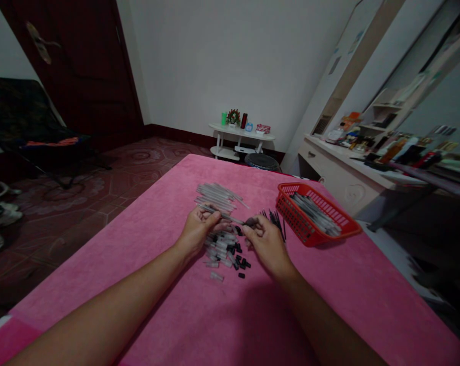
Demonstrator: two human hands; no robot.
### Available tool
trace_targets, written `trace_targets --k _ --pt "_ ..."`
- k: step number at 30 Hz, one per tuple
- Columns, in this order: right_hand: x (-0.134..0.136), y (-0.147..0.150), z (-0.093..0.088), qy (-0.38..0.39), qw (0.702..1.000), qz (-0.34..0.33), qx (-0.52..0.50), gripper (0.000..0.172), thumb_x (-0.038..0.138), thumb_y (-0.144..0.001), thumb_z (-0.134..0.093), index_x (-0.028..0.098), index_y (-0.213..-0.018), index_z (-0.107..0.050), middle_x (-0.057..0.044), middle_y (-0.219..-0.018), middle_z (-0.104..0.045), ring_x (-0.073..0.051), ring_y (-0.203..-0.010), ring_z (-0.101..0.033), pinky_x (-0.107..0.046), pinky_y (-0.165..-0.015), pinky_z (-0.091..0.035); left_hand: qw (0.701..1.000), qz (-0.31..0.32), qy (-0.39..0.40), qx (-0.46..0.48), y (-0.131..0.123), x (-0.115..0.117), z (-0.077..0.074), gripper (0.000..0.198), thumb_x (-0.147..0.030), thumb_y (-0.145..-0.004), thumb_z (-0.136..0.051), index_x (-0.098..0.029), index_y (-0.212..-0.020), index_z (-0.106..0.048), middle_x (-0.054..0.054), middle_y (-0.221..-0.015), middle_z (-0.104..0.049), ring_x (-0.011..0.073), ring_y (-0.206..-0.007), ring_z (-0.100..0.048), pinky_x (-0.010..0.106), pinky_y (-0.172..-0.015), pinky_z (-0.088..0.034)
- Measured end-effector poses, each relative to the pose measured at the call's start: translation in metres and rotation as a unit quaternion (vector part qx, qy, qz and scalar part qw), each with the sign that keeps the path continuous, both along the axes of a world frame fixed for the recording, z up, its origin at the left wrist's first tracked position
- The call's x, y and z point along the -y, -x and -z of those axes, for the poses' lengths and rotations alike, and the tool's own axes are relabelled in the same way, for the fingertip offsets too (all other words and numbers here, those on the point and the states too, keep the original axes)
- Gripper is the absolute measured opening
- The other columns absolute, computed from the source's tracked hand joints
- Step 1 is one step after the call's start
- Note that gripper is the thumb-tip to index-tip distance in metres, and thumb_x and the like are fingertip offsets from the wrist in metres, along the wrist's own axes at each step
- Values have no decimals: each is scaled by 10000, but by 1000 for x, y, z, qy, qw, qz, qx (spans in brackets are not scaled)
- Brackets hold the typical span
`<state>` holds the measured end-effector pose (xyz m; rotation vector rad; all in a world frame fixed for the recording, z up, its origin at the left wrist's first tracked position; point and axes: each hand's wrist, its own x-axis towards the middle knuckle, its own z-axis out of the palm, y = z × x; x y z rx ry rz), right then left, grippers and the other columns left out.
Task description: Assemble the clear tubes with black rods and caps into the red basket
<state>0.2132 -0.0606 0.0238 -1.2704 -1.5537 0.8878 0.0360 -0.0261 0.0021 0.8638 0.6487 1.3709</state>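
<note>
My left hand [199, 229] is closed around a slim grey-clear pen barrel [233, 219], which points to the right. At the barrel's right end, the fingers of my right hand [268, 241] pinch together, with a small dark part showing there. Beyond my left hand lies a pile of clear pen barrels [216, 194]. Below the held barrel, clear pen caps [220, 248] are heaped together, mixed with short black plugs [242, 263]. Thin black refills [277, 222] lie just behind my right hand, which partly hides them.
A red plastic basket [296, 219] with many slim pens [315, 212] stands on the right of the pink-covered table [161, 305]. Farther off are a white side stand [222, 131], a cluttered dresser [340, 170] and a folding chair [31, 122] on the left.
</note>
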Motion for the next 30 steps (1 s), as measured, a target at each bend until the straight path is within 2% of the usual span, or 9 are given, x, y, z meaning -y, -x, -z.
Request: trace_targets --k 4,8,10,14,19,24,30 --pt "0 -1 1 21 999 -21 23 373 442 -898 -435 168 -664 -532 14 -547 -554 -94 -430 -500 -210 -432 -400 1000 7 -5 -2 1 -1 1 380 -264 -659 -789 -155 -888 -505 28 -723 -694 179 -673 -702 279 -678 -574" --pt "-1 -1 1 6 1000 -12 -3 257 408 -851 -536 169 -758 -555 25 -593 -566 -98 -482 -525 -201 -451 -407 1000 5 -8 -2 1 -2 4 379 -263 -667 -784 -151 -892 -501 32 -742 -696 173 -677 -699 281 -684 -576" --pt "-1 -1 1 10 1000 -16 -5 256 397 -849 -539 164 -744 -558 20 -594 -571 -98 -488 -531 -200 -457 -409 1000 9 -10 -6 0 -2 4 378 -267 -668 -784 -149 -893 -505 30 -747 -695 166 -678 -697 280 -689 -576" --pt "-1 -1 1 45 998 -39 0 420 462 -912 -398 160 -653 -534 7 -522 -547 -91 -414 -495 -206 -416 -376 1000 17 -19 -4 0 -2 6 389 -281 -665 -786 -150 -906 -509 28 -773 -698 160 -693 -696 280 -696 -576" --pt "-1 -2 3 28 999 -23 -23 274 436 -852 -535 174 -772 -531 20 -622 -580 -94 -457 -534 -198 -421 -405 1000 5 -12 1 1 -2 5 401 -273 -651 -795 -151 -903 -509 25 -775 -703 156 -693 -695 269 -688 -576" --pt "-1 -1 1 43 998 -40 -11 382 465 -902 -425 166 -686 -526 11 -544 -562 -91 -417 -504 -200 -409 -386 1000 9 -9 -2 1 -2 4 406 -268 -645 -799 -149 -898 -505 44 -809 -713 170 -709 -700 281 -694 -577" --pt "-2 1 1 51 997 -16 -56 192 352 -807 -582 171 -763 -536 28 -599 -574 -97 -446 -518 -203 -413 -410 1000 8 -6 4 1 -2 5 412 -255 -632 -809 -146 -898 -514 40 -783 -713 167 -696 -700 267 -679 -577"
